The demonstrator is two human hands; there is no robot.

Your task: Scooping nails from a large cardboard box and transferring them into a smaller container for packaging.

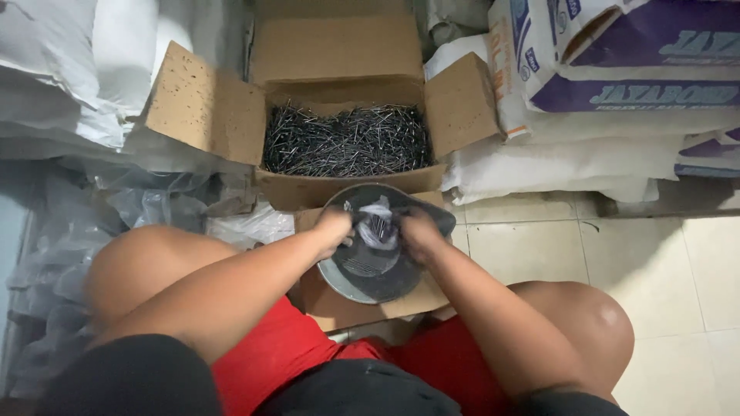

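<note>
Both my hands meet over a round grey metal pan [362,277] resting on a cardboard flap [331,308] in front of my knees. My left hand [333,228] and my right hand [416,229] each grip a side of a small clear plastic bag [377,219] with dark nails in it, held just above the pan. Behind the pan stands an open cardboard box [208,108] filled with loose dark steel nails [347,142].
White sacks [555,158] with blue and purple printing are stacked at the right against the box. Crumpled clear plastic bags [146,204] lie at the left. Pale floor tiles [655,277] stretch to the right. White sacks [54,69] sit at the upper left.
</note>
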